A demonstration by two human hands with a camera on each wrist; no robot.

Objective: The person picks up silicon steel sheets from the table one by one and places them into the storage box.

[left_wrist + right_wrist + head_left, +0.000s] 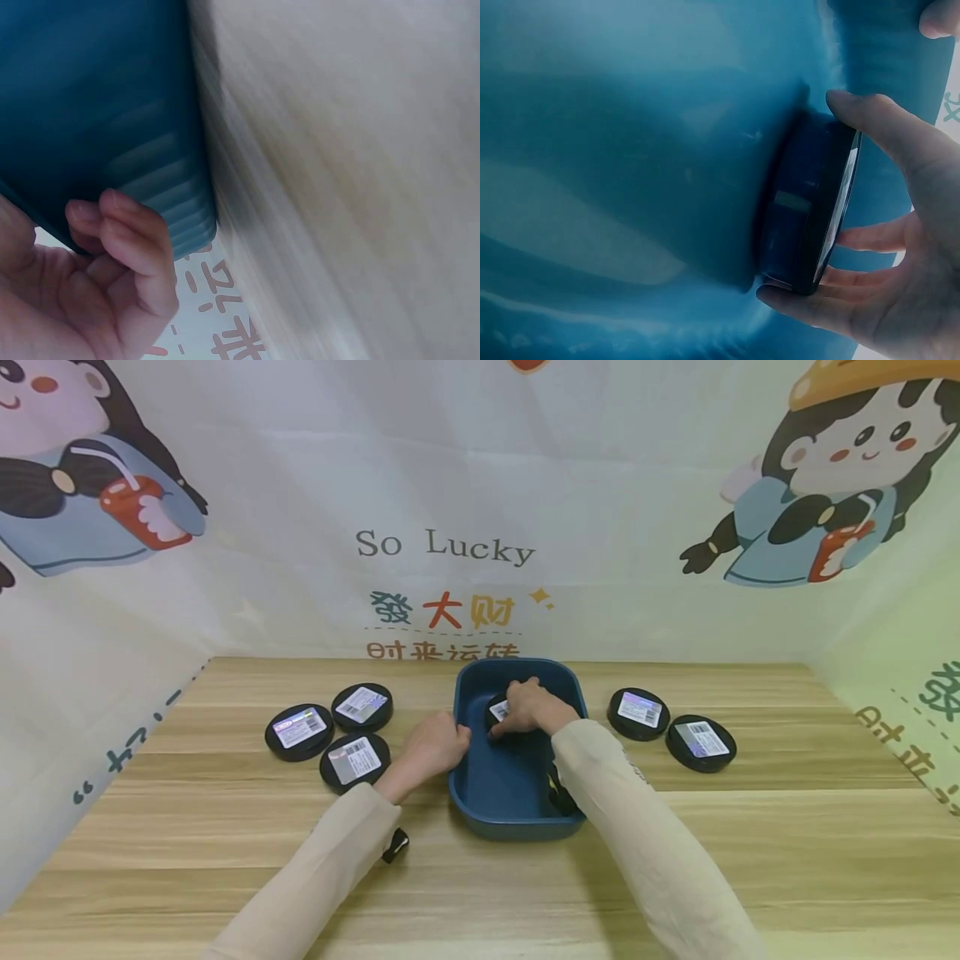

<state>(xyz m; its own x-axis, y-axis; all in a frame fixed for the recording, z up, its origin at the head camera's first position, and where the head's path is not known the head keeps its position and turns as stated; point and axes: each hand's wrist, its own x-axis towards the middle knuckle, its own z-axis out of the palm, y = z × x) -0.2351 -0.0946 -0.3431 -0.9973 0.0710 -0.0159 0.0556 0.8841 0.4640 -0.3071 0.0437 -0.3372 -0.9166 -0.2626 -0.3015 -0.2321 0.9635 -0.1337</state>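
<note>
Far left of the bench [225, 827]: three round black tins [328, 732] sat in a cluster, each with a white barcode label on the lid, flat, just beside one another.

Left hand [431, 745] was against the outer left wall of the blue tub [517, 793]. In the left wrist view its fingers [127, 236] were curled at the ribbed corner of the tub; grip on the rim vs. just resting there — cannot tell.

Tub: dark blue plastic, rectangular, rounded corners, sat mid-bench near the back wall.

Right hand [528, 706] was inside the tub, at the far end, clasping one black tin [498, 712]. Right wrist view: thumb over one edge, fingers [810, 304] under the other, tin [810, 210] pinched across its diameter, base against the tub floor or right at it. Tin looked like a low, flat puck, glossy black side wall, white label on the lid, small pale sticker on the side.

Right of the tub: two more black tins [670, 728] with labels up, flat on the bench, close together, apart from the tub.

Backdrop [442, 547]: printed cartoon sheet, "So Lucky".
</note>
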